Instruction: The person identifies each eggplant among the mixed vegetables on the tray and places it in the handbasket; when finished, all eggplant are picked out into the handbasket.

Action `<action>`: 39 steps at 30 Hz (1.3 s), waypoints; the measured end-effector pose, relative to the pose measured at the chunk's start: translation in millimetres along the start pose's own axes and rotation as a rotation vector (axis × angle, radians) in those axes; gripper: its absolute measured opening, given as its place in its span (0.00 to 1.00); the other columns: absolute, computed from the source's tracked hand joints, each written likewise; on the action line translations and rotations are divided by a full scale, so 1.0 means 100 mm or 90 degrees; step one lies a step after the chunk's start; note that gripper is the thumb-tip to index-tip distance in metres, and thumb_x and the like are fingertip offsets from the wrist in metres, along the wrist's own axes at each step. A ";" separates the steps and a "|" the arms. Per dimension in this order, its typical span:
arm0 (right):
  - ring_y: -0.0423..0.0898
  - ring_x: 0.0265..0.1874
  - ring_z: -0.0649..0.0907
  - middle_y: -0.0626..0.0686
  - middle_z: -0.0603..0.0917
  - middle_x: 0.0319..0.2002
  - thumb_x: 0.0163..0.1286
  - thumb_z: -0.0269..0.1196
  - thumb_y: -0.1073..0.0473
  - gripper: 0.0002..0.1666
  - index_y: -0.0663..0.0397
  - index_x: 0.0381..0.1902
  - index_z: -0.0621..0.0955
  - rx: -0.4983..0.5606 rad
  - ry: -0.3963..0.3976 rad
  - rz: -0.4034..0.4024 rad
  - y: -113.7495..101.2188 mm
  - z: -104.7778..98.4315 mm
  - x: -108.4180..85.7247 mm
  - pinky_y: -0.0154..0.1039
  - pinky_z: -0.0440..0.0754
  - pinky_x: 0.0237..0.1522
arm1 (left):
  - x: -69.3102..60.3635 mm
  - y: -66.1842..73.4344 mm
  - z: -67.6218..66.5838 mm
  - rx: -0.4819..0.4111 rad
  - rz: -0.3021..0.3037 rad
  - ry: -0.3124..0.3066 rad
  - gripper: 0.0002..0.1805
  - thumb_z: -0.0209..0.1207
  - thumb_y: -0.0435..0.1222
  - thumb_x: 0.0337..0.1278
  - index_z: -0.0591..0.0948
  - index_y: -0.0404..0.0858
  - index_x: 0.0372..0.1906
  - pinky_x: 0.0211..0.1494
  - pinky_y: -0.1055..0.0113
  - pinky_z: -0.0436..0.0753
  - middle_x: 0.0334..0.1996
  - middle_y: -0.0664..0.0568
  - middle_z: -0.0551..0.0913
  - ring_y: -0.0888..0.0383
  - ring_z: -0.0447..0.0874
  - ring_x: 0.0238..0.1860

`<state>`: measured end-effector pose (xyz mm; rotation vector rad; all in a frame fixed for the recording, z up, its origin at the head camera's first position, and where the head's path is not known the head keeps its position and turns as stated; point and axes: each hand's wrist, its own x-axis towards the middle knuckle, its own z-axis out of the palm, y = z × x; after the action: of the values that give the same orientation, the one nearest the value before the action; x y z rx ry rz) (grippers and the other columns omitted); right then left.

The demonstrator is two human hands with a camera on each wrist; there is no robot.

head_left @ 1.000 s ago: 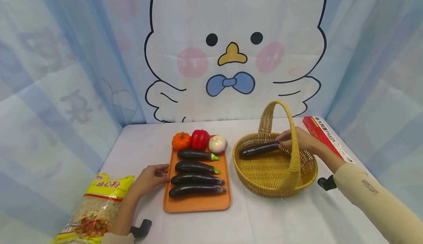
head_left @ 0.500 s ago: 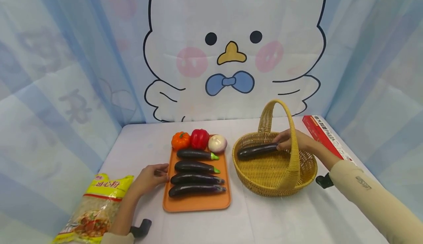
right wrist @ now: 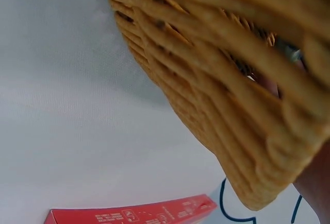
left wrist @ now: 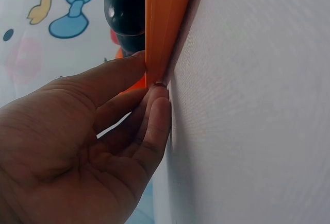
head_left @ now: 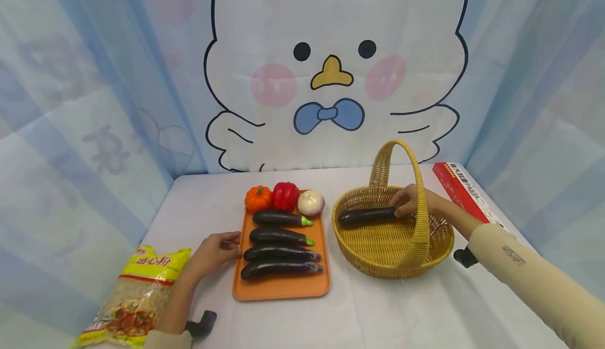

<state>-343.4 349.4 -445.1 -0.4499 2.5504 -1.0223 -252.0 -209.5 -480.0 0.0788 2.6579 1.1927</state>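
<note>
Head view, right fingers [head_left: 401, 197] holding eggplant [head_left: 365, 216], right-wrist view, basket [right wrist: 193, 82] weave

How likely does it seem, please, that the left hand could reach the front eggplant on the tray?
Probably yes: the left hand holds the orange tray by its left edge, with nothing visibly blocking the front eggplant; the hand would likely need to let go first.

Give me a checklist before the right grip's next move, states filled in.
1. Eggplant inside basket: ok.
2. Right grip off that eggplant: not ok, holding one end.
3. Right grip clear of handle arch: not ok, reaching under it.
4. Left grip on tray edge: ok.
5. Four eggplants within tray rim: ok.
6. Basketed eggplant fully settled: cannot tell.
</note>
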 end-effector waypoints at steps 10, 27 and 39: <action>0.50 0.40 0.84 0.51 0.87 0.40 0.58 0.73 0.60 0.14 0.53 0.43 0.86 -0.014 0.001 -0.002 0.10 0.04 0.06 0.46 0.82 0.48 | 0.03 -0.03 0.01 -0.007 -0.001 0.000 0.28 0.67 0.38 0.59 0.77 0.38 0.65 0.54 0.55 0.81 0.47 0.52 0.84 0.57 0.81 0.44; 0.50 0.41 0.84 0.52 0.87 0.42 0.59 0.74 0.59 0.18 0.56 0.47 0.85 -0.030 0.031 -0.021 0.18 0.01 0.06 0.51 0.82 0.49 | 0.06 0.03 0.00 -0.005 0.007 -0.002 0.28 0.67 0.38 0.59 0.77 0.38 0.65 0.55 0.55 0.80 0.47 0.51 0.84 0.57 0.81 0.44; 0.55 0.50 0.83 0.61 0.84 0.51 0.62 0.70 0.61 0.23 0.65 0.54 0.82 -0.001 0.080 -0.066 -0.33 -0.03 -0.28 0.50 0.82 0.51 | 0.08 0.00 0.00 -0.003 0.000 0.001 0.28 0.69 0.38 0.57 0.78 0.37 0.64 0.52 0.56 0.82 0.44 0.53 0.84 0.58 0.81 0.42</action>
<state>-314.5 340.2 -414.2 -0.5397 2.6619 -1.1185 -259.4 -207.9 -481.2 0.0767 2.6561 1.1980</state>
